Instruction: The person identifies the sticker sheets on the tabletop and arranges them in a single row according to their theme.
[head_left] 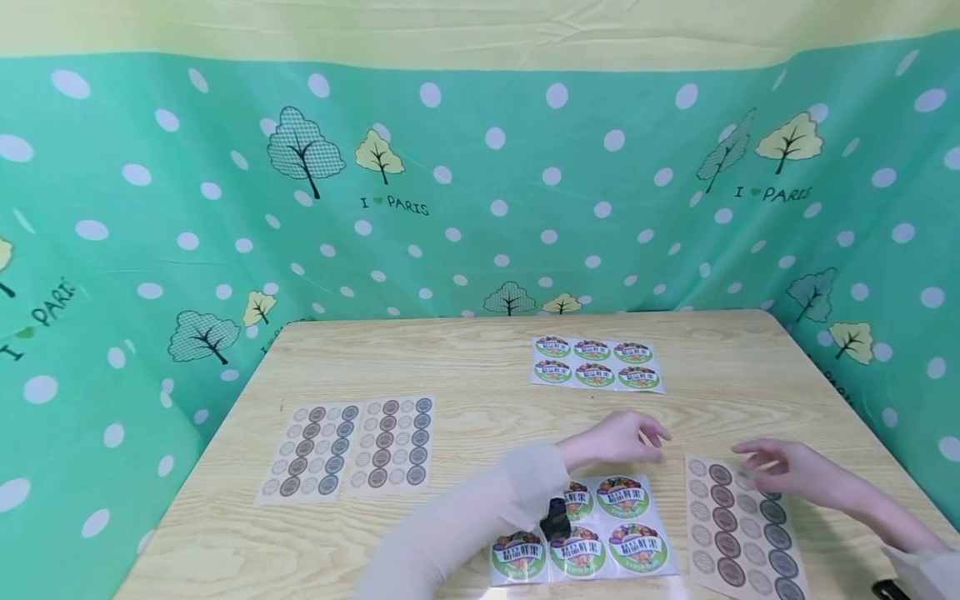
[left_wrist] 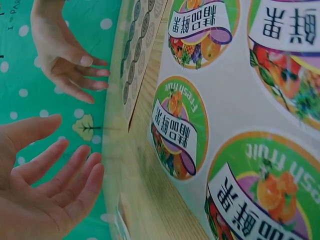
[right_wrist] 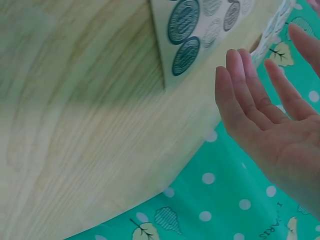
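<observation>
In the head view my left hand (head_left: 617, 438) hovers past the top edge of a fruit sticker sheet (head_left: 636, 575), its fingers loosely bent with nothing between them. The forearm and a black wrist strap cover part of that sheet. Over the upper right of a sheet of small round seal stickers (head_left: 742, 533) is my right hand (head_left: 798, 473), its fingers relaxed and holding nothing. The left wrist view shows the left palm (left_wrist: 40, 200) with fingers spread beside the glossy fruit stickers (left_wrist: 179, 127). The right palm (right_wrist: 280, 135) appears in the right wrist view, fingers extended.
Two more sheets of round seal stickers (head_left: 303, 450) (head_left: 392, 442) lie side by side on the left of the wooden table (head_left: 465, 367). Another fruit sticker sheet (head_left: 597, 364) lies toward the back. A green dotted cloth (head_left: 510, 192) hangs behind and at both sides.
</observation>
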